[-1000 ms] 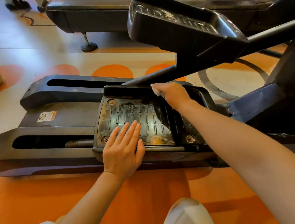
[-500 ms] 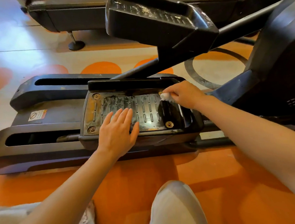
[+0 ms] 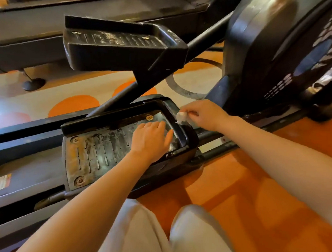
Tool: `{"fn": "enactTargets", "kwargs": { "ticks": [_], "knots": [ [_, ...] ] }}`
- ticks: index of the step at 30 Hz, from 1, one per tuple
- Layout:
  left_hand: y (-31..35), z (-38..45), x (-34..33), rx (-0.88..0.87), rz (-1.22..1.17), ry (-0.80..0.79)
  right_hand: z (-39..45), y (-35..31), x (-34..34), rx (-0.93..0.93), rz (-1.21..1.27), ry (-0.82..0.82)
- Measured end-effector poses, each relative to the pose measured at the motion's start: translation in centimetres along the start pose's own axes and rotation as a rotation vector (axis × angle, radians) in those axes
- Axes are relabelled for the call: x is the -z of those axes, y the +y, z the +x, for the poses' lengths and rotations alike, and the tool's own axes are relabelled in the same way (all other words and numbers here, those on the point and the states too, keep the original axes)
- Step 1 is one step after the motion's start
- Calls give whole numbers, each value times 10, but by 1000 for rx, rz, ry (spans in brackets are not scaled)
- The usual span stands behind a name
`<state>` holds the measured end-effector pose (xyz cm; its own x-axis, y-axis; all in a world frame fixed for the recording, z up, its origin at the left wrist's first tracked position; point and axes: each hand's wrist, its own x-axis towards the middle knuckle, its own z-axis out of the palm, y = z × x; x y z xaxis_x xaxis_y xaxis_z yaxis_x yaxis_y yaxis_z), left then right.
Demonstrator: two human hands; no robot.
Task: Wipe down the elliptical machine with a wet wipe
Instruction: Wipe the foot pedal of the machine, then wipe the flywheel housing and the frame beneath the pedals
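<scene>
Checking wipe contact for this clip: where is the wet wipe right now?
In the head view, the wet wipe is right of centre, pinched by the right hand against the near pedal's front rim.

I see my left hand (image 3: 151, 139) lying flat, fingers straight, on the near pedal (image 3: 90, 154) of the elliptical (image 3: 268, 45). My right hand (image 3: 203, 114) pinches a bunched white wipe (image 3: 181, 116) against the pedal's raised right rim. The second pedal (image 3: 119, 46) sits higher behind, above the orange floor (image 3: 230, 184).
</scene>
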<state>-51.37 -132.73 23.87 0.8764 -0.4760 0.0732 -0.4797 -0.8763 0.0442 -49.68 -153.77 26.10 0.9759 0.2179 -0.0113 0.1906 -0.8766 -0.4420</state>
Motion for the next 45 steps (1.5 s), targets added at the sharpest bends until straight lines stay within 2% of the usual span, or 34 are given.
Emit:
{"fn": "enactTargets", "kwargs": {
  "ticks": [7,12,22,26,29,32,35,45],
  "knots": [
    [46,25,-15,-210,-200,51,-40,24,12,-243,-34,101],
    [77,48,-25,-385,-271,-43,-52,43,13,-364,-79,61],
    [126,80,-54,-367,-249,-180,-64,99,7,-534,-154,-73],
    [150,88,-84,-277,-241,-226,-66,136,-3,-530,-138,-18],
    [169,94,-101,-256,-159,-203,-66,164,-22,-492,-87,40],
    [186,98,-109,-233,-133,-210,-58,186,-35,-430,-60,-4],
    [190,105,-115,-117,-169,-213,-53,205,-38,-321,-59,-41],
    [205,109,-125,169,-65,-160,-40,258,-17,-39,101,-132]
  ]
}}
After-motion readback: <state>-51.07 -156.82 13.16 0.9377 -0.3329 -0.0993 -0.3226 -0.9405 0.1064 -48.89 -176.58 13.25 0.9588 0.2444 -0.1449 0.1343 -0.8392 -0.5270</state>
